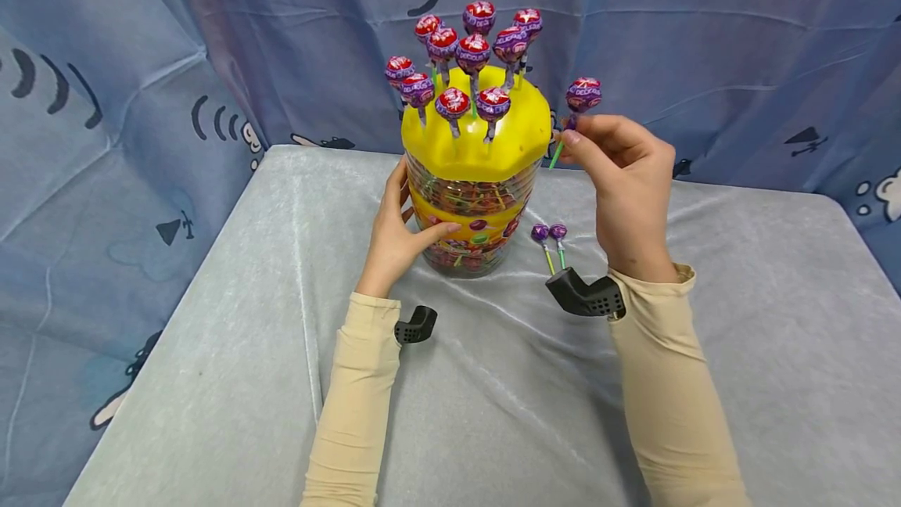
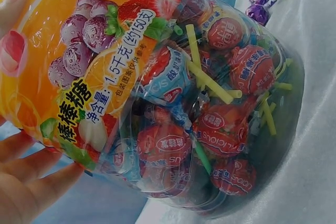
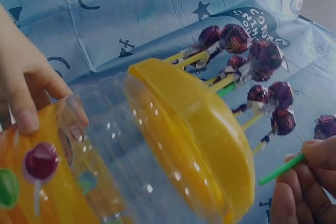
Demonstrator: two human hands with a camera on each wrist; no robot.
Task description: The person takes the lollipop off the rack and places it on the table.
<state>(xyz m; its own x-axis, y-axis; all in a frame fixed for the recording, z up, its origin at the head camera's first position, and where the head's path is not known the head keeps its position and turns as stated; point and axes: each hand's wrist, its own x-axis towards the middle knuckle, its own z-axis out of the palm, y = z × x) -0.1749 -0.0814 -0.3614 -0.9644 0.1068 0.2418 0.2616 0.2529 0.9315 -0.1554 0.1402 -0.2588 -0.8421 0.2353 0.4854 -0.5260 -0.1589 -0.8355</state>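
Observation:
A clear plastic candy jar [image 1: 464, 260] with a yellow lid [image 1: 468, 163] stands on the table, wrapped lollipops visible inside. Several purple-and-red lollipops [image 1: 473, 55] stick up out of the lid, sticks down. My left hand [image 1: 392, 235] grips the jar's left side, thumb across the orange label [image 2: 31, 93] and fingers round the side. To the right of the lid, my right hand [image 1: 633, 178] pinches another lollipop [image 1: 583, 94] between thumb and fingers, head up. Its green stick [image 3: 282, 169] points down and left, the tip just outside the lid's edge.
Two purple-wrapped lollipops [image 1: 547, 233] lie on the table right of the jar. A pale grey cloth [image 1: 232, 382] covers the table. Behind it hangs a blue patterned curtain [image 1: 669, 45]. A black wrist camera [image 1: 584, 293] sits on the right sleeve, near those lollipops.

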